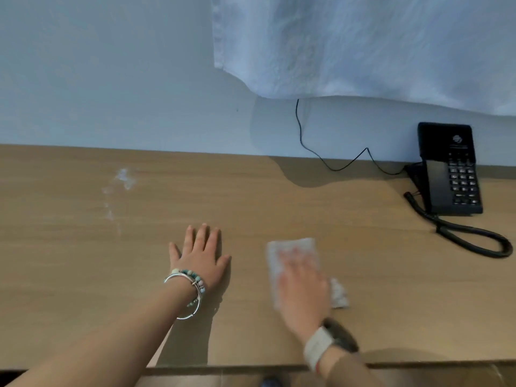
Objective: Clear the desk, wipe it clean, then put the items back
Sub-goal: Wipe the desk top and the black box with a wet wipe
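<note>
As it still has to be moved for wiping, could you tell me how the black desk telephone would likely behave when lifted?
The black desk telephone looks like rigid plastic, so it should hold its shape. Its handset seems merely cradled and may slide off if tilted. The coiled black cord and thin black cable would likely drag and tug.

We count one desk [363, 247], one wiping cloth [290, 244] and one telephone [452, 174] at the right of the frame. We count two hands: left hand [199, 252], right hand [303, 283]. We count two cables: thin wire [300, 129], coiled cord [474, 236]. One curtain [363, 46] occupies the upper right; one wristwatch [321, 347] sits at lower right.
</note>
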Demonstrator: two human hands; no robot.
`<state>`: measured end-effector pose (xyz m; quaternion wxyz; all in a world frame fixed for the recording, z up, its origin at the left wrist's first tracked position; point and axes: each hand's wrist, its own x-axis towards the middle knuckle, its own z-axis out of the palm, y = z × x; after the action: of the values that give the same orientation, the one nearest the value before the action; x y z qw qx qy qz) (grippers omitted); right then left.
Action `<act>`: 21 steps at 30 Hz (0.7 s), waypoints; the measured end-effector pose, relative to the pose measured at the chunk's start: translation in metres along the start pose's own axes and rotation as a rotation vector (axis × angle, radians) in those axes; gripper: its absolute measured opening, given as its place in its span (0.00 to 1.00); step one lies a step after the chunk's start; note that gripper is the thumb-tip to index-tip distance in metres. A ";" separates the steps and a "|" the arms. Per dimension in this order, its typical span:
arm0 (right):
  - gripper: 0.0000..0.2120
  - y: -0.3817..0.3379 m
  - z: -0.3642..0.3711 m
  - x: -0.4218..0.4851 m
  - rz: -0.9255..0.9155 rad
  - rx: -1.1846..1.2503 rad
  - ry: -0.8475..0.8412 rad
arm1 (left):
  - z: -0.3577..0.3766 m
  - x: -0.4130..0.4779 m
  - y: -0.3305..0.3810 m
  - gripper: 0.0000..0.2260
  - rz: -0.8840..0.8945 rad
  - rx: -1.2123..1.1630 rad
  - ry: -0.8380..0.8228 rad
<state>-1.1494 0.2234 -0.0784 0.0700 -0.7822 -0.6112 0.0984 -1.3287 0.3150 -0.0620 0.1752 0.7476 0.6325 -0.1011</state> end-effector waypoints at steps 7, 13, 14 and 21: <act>0.23 0.140 -0.036 0.076 0.210 -0.072 0.066 | -0.002 0.026 0.028 0.31 -0.161 0.010 -0.053; 0.24 0.191 -0.061 0.154 0.498 -0.009 0.019 | 0.000 0.028 0.030 0.31 -0.195 0.065 -0.083; 0.24 0.180 -0.061 0.166 0.437 -0.007 0.011 | 0.000 0.029 0.030 0.31 -0.197 0.065 -0.087; 0.22 0.049 -0.016 0.086 -0.663 -0.019 -0.046 | -0.002 0.028 0.028 0.30 -0.199 0.062 -0.097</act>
<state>-1.0792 0.2948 -0.0796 0.0769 -0.5387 -0.8349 0.0823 -1.2958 0.3376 -0.0671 0.1714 0.6803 0.6911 -0.1736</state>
